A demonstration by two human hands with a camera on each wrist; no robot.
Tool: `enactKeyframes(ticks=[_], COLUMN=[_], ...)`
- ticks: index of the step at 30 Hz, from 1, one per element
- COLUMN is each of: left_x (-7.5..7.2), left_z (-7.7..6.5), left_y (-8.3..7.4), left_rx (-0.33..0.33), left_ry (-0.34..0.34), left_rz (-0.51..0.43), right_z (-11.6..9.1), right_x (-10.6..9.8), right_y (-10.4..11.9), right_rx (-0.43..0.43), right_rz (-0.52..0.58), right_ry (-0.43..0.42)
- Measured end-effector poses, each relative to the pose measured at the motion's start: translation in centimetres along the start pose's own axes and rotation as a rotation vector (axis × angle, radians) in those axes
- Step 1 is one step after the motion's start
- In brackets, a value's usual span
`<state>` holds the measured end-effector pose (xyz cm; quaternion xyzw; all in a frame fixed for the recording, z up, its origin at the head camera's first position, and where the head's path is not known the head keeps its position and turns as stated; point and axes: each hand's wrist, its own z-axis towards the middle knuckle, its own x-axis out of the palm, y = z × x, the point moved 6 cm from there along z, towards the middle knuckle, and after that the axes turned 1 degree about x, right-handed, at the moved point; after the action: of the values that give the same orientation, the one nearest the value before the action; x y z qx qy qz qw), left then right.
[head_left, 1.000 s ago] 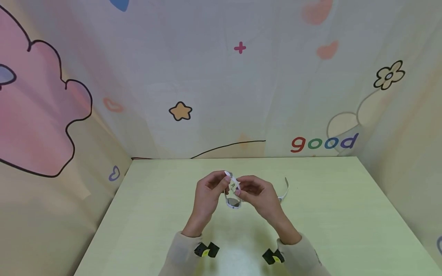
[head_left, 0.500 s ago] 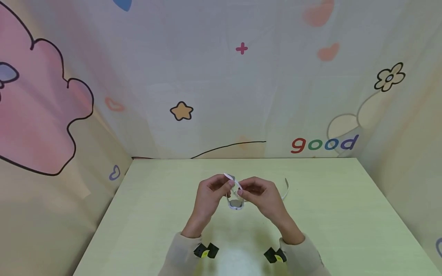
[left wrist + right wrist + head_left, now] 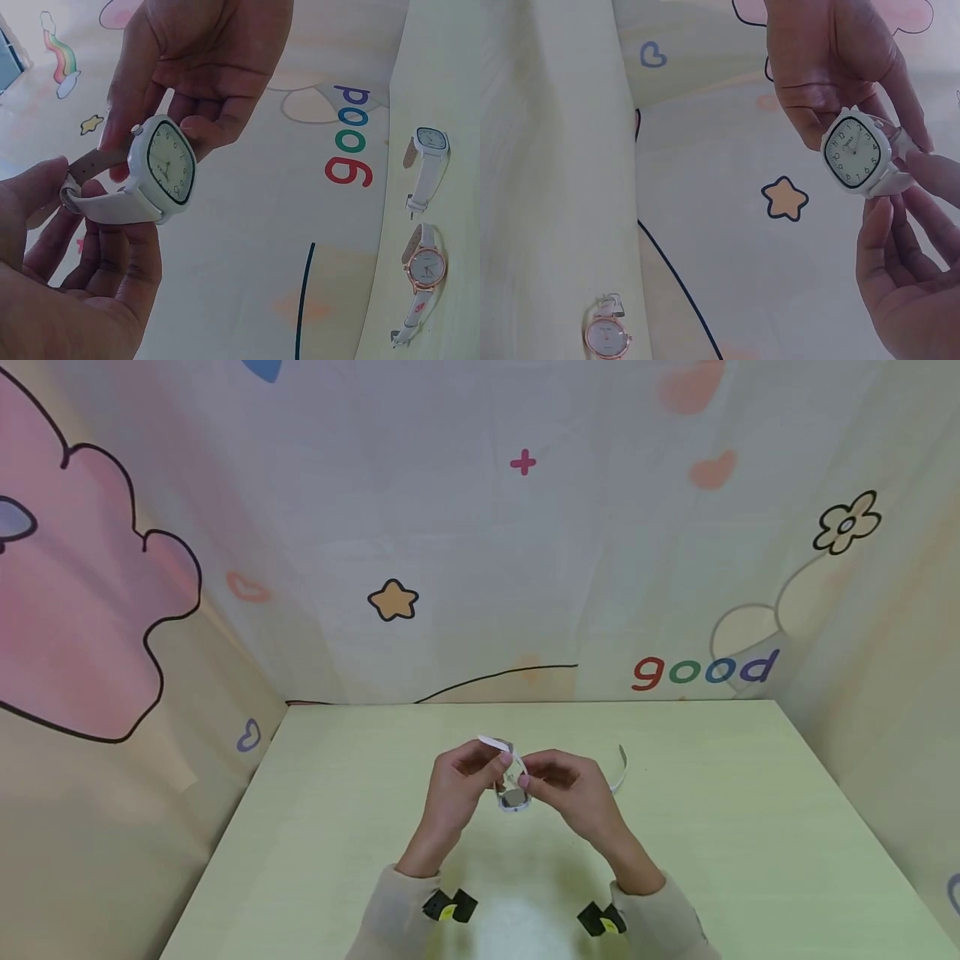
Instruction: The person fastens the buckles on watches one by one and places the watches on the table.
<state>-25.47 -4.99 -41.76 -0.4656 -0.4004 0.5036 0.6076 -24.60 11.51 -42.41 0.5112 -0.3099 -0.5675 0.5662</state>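
A white wristwatch (image 3: 163, 166) with a rounded-square dial is held up between both hands, its strap bent into a loop. My left hand (image 3: 459, 785) pinches one side of the strap between thumb and fingers. From the other side my right hand (image 3: 572, 789) pinches the strap with its thumb and fingertips. In the left wrist view the buckle (image 3: 71, 193) sits by the left thumb, and a brown strap underside (image 3: 96, 163) with holes shows behind it. The right wrist view has the numbered dial (image 3: 853, 152) facing it.
On the pale table (image 3: 337, 827) lie a white square-faced watch (image 3: 431, 139) and a rose-gold round watch (image 3: 426, 268) with a white strap. A curved strap (image 3: 623, 768) shows beyond the right hand. A printed curtain (image 3: 465, 527) stands behind the table.
The upper strap end has swung a little to the left and lies flatter. The watch case has shifted slightly right, and the right hand a bit to the right with it.
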Motion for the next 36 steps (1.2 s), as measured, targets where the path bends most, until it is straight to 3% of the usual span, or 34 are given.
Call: enactKeyframes(ticks=[9, 14, 21, 30, 36], left_x=[0.1, -0.1, 0.5, 0.8, 0.7], left_z=[0.0, -0.1, -0.2, -0.1, -0.2], left_y=[0.4, 0.4, 0.6, 0.8, 0.6], left_rx=[0.009, 0.007, -0.028, -0.024, -0.013], left_ry=[-0.029, -0.042, 0.023, 0.046, 0.116], left_rz=[0.019, 0.002, -0.029, 0.005, 0.008], right_z=[-0.1, -0.2, -0.1, -0.1, -0.2], right_x=[0.5, 0.9, 0.5, 0.2, -0.1], right_y=[-0.3, -0.4, 0.2, 0.4, 0.3], right_rx=[0.035, -0.018, -0.062, -0.057, -0.041], right_rz=[0.037, 0.006, -0.009, 0.034, 0.080], right_ry=[0.013, 0.026, -0.033, -0.056, -0.070])
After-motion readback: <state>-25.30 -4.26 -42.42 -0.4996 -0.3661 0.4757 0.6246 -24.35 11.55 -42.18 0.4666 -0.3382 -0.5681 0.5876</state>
